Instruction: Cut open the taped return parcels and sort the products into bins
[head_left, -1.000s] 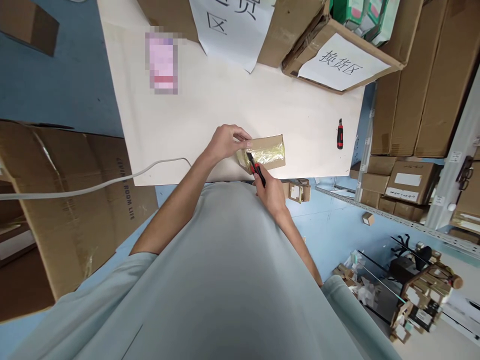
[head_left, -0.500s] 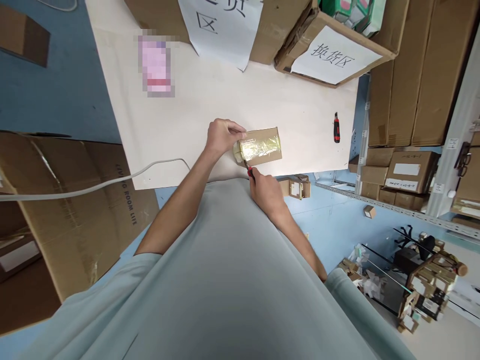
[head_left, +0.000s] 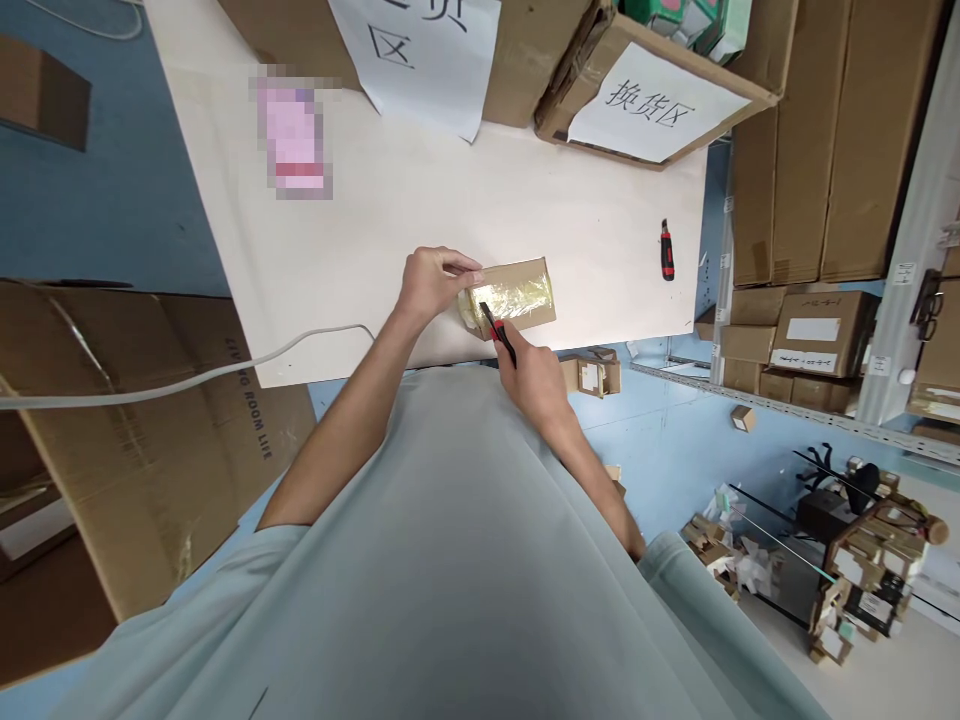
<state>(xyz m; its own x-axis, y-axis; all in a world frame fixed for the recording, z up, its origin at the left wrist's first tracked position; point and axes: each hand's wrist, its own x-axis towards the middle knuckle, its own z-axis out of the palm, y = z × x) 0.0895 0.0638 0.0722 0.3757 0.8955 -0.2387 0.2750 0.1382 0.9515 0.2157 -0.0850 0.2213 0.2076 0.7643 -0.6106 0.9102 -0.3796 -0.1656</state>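
A small cardboard box (head_left: 525, 290) with shiny clear tape over its top lies near the front edge of the white table (head_left: 375, 210). My left hand (head_left: 435, 285) grips the box's left end, thumb and fingers at its upper corner. In my right hand (head_left: 534, 380) is a red and black box cutter (head_left: 498, 328), its blade pointing up and left over the taped left end. Whether the blade touches the tape I cannot tell. A second box cutter (head_left: 667, 250), also red and black, rests on the table to the right.
Two large cartons with paper signs (head_left: 652, 105) stand along the table's far side. A pink blurred item (head_left: 294, 135) lies at the far left. A grey cable (head_left: 300, 335) crosses the left front edge. Shelves with boxes (head_left: 817, 335) are on the right.
The box cutter's blade has moved from the box's lower left edge up over its taped top. The view has shifted slightly; my left hand stays on the box.
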